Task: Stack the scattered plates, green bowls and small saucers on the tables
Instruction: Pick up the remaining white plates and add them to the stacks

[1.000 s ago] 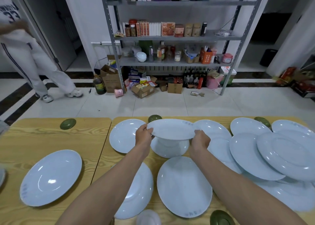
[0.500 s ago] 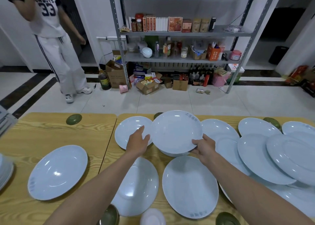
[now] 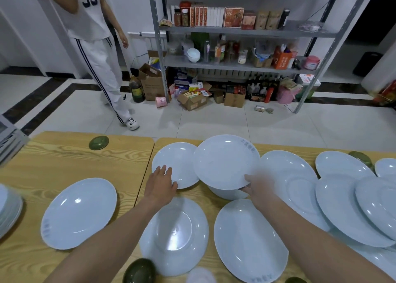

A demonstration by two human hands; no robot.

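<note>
Wooden tables (image 3: 64,165), tiled floor (image 3: 214,122); left hand (image 3: 161,186) flat, blurred right hand (image 3: 260,189) seemingly gripping plate (image 3: 225,160).

The right hand (image 3: 260,188) pinches a round plate's (image 3: 226,161) near rim. The left hand (image 3: 160,184) lies flat on a smaller plate (image 3: 180,160) beside it.

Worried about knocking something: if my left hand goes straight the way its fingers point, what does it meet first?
Probably the round plate left of the raised plate; the left hand looks to reach its near rim, but height is unclear.
</note>
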